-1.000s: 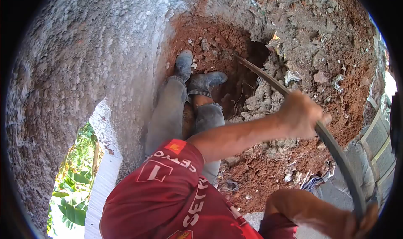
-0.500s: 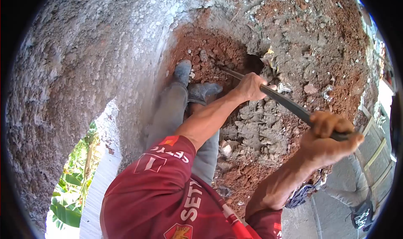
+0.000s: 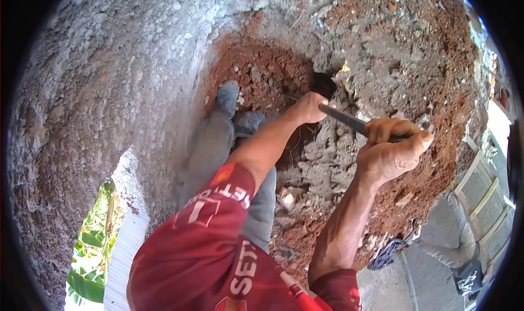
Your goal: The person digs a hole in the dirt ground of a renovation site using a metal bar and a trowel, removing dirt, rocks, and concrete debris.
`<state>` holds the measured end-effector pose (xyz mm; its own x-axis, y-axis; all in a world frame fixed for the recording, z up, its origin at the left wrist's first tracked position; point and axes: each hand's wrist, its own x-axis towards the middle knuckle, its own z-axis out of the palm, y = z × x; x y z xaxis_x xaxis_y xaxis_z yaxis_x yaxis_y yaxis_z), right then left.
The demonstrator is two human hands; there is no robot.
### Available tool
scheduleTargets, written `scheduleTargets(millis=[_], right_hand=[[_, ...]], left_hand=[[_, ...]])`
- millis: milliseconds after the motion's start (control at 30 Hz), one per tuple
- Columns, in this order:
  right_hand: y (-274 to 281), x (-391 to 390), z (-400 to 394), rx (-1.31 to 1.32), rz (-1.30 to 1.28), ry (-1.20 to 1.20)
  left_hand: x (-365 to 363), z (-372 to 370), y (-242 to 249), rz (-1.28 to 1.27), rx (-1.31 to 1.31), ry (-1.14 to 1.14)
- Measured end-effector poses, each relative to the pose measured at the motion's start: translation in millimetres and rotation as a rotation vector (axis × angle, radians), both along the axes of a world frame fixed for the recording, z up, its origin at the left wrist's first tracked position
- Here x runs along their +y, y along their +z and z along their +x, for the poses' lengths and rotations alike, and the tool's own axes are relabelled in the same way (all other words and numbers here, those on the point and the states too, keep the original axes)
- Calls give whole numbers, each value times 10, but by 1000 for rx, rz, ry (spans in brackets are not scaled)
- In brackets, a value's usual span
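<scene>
My left hand [image 3: 308, 109] is closed round a long dark metal digging bar [image 3: 345, 118], around the middle of its visible length. Nearer the top end, my right hand [image 3: 394, 147] grips the same bar, palm turned up and fingers curled over it. The bar slants down to the left into loose red soil [image 3: 262, 65]. Its lower tip is hard to make out behind my left hand and in shadow. A dark hole [image 3: 323, 84] opens in the earth just beyond my left hand. My shoes [image 3: 227, 96] stand at the edge of the dug soil.
A rough grey wall [image 3: 109, 92] rises close on my left, with plants [image 3: 90, 278] showing through a gap. On the right is a bank of lumpy earth and stones [image 3: 420, 81]. Another person [image 3: 464, 251] is at lower right, near wooden framing [image 3: 486, 199]. Dark cloth [image 3: 387, 253] lies by the bank.
Both hands have moved left in view with the digging bar, my right hand the furthest and also upward. The bar's upper end is nearer the hole, and the view has shifted slightly.
</scene>
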<state>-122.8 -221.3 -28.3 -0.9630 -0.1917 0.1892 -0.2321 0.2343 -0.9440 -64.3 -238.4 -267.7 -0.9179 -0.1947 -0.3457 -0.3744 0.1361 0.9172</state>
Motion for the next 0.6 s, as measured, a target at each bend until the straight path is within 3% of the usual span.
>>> scheduleTargets(millis=[67,167,267,300,367,467,600], right_hand=[[107,-31,210,-3,152,-44],[97,-127,286,-73,99,10],[249,55,416,-133,-120,62],[406,148,377,-174,-186,82],[962,170,241,-116,-129,-24],[2029,618,-154,-127,-89,176],[3059,839,-348,-24,-339,468]], left_hand=[[166,351,103,-17,-79,5],[-39,276,163,-2,-3,107],[99,375,194,-12,122,141],[88,363,369,-39,270,180],[118,291,835,41,249,112],[374,111,1681,28,314,199],[306,-119,2901,39,554,268]])
